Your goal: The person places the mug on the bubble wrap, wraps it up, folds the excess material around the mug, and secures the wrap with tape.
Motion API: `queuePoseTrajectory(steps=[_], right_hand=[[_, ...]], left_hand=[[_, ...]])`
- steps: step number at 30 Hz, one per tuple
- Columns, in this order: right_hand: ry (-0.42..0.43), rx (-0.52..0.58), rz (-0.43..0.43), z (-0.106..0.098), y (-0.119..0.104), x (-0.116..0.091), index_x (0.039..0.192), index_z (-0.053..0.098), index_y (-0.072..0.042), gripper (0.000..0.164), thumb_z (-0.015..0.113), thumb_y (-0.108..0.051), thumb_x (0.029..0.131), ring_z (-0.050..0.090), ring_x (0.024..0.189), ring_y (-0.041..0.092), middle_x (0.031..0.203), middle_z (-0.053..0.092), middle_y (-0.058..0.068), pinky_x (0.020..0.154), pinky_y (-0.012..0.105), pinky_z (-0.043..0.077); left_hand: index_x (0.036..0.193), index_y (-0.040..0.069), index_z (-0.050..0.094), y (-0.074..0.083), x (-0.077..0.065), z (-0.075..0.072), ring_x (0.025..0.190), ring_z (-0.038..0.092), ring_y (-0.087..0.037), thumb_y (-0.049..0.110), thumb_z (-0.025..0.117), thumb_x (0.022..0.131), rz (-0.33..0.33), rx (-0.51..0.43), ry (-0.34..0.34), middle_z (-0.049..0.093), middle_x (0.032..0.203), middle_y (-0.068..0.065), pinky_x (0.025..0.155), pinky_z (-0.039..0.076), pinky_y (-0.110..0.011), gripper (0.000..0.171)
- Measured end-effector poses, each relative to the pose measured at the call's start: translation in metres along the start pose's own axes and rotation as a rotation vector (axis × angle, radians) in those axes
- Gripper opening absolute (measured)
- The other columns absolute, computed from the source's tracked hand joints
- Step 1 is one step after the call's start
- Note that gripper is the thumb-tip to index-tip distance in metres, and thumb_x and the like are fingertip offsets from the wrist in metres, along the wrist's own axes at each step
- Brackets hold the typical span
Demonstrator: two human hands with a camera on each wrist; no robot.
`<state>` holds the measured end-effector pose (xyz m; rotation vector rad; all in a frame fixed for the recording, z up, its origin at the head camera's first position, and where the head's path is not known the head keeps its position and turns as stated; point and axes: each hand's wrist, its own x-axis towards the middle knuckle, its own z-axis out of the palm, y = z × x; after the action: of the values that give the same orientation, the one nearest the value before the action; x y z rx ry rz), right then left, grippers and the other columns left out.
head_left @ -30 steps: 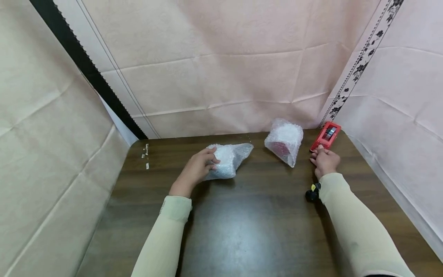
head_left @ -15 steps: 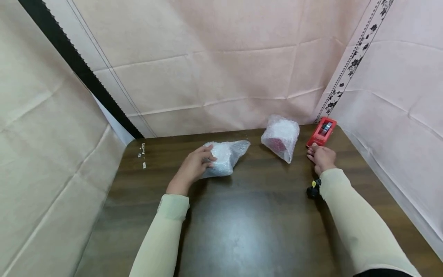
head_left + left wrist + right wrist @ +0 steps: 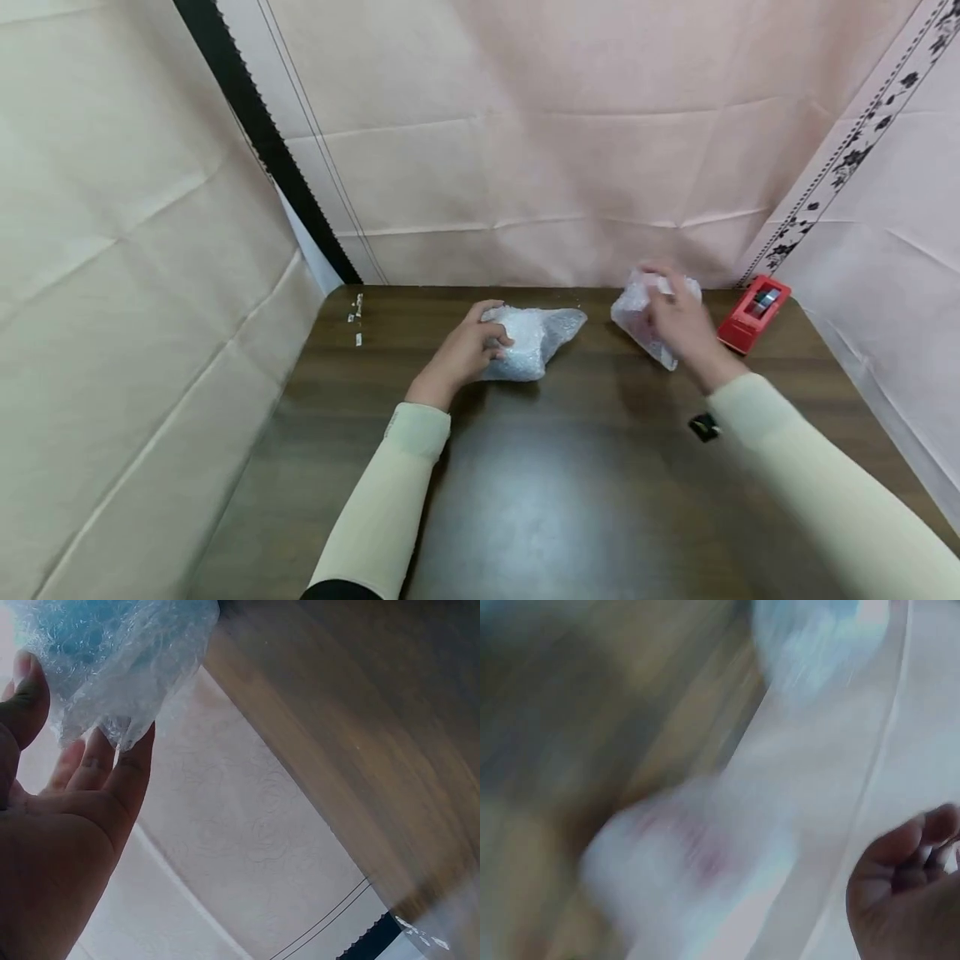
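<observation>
My left hand (image 3: 461, 354) holds the near-left end of a bubble-wrapped bundle (image 3: 534, 340), pale blue inside, on the brown table. In the left wrist view, thumb and fingers lie round the crumpled end of the wrap (image 3: 124, 690). My right hand (image 3: 684, 321), blurred, passes over a second bubble-wrapped bundle (image 3: 632, 315) with something pink inside. The right wrist view shows the right fingers loosely curled with nothing in them, apart from the pink bundle (image 3: 697, 862). A red tape dispenser (image 3: 753, 315) rests at the back right, right of that hand.
Small whitish scraps (image 3: 358, 340) lie at the table's back left corner. Cloth sheets (image 3: 555, 192) hang behind the table and on both sides. A small black object (image 3: 704, 427) shows by the right cuff.
My right hand has let go of the red tape dispenser and moved left over the pink bundle. My left hand stays on the blue bundle. The head view has shifted.
</observation>
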<state>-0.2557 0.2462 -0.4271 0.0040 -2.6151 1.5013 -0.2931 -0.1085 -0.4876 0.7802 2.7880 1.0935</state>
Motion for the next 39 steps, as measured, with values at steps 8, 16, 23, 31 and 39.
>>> queuePoseTrajectory(steps=[8, 16, 23, 31, 39], right_hand=[[-0.395, -0.071, -0.045, 0.123, -0.074, 0.046, 0.153, 0.063, -0.007, 0.038, 0.052, -0.028, 0.122, 0.062, 0.145, 0.043, 0.172, 0.055, 0.02, 0.113, 0.056, 0.056], [-0.543, -0.353, 0.025, 0.138, -0.074, 0.054, 0.147, 0.068, -0.011, 0.035, 0.053, -0.028, 0.121, 0.061, 0.093, 0.025, 0.153, 0.065, 0.021, 0.079, 0.037, 0.052], [-0.592, -0.475, 0.003, 0.147, -0.077, 0.064, 0.147, 0.064, -0.011, 0.034, 0.052, -0.029, 0.121, 0.061, 0.081, 0.02, 0.129, 0.075, 0.015, 0.072, 0.032, 0.051], [-0.633, -0.503, 0.061, 0.147, -0.08, 0.071, 0.159, 0.057, -0.011, 0.041, 0.047, -0.027, 0.122, 0.052, 0.064, 0.016, 0.083, 0.065, 0.003, 0.064, 0.031, 0.048], [-0.628, -0.492, 0.08, 0.148, -0.081, 0.07, 0.155, 0.055, -0.009, 0.04, 0.05, -0.029, 0.122, 0.054, 0.068, 0.017, 0.077, 0.059, 0.0, 0.069, 0.033, 0.048]], left_hand=[[0.105, 0.01, 0.084, 0.002, -0.002, 0.0, 0.125, 0.079, -0.028, 0.006, 0.083, 0.101, -0.028, -0.037, 0.01, 0.01, 0.193, -0.003, 0.102, 0.066, -0.037, 0.006], [0.103, 0.015, 0.083, 0.005, -0.001, 0.009, 0.129, 0.077, -0.028, 0.012, 0.083, 0.101, -0.034, -0.047, 0.018, 0.01, 0.193, -0.003, 0.097, 0.065, -0.034, 0.004], [0.109, 0.012, 0.082, 0.001, -0.002, 0.007, 0.133, 0.073, -0.026, 0.012, 0.081, 0.104, 0.014, 0.004, 0.038, 0.036, 0.18, 0.0, 0.102, 0.063, -0.036, 0.005], [0.109, 0.012, 0.082, 0.006, 0.002, 0.001, 0.141, 0.07, -0.025, 0.011, 0.081, 0.104, 0.021, 0.056, 0.011, 0.046, 0.176, -0.003, 0.108, 0.063, -0.039, 0.006], [0.111, 0.014, 0.081, 0.007, 0.001, 0.0, 0.149, 0.066, -0.026, 0.009, 0.079, 0.106, 0.0, 0.074, -0.025, 0.044, 0.18, -0.003, 0.114, 0.061, -0.041, 0.007]])
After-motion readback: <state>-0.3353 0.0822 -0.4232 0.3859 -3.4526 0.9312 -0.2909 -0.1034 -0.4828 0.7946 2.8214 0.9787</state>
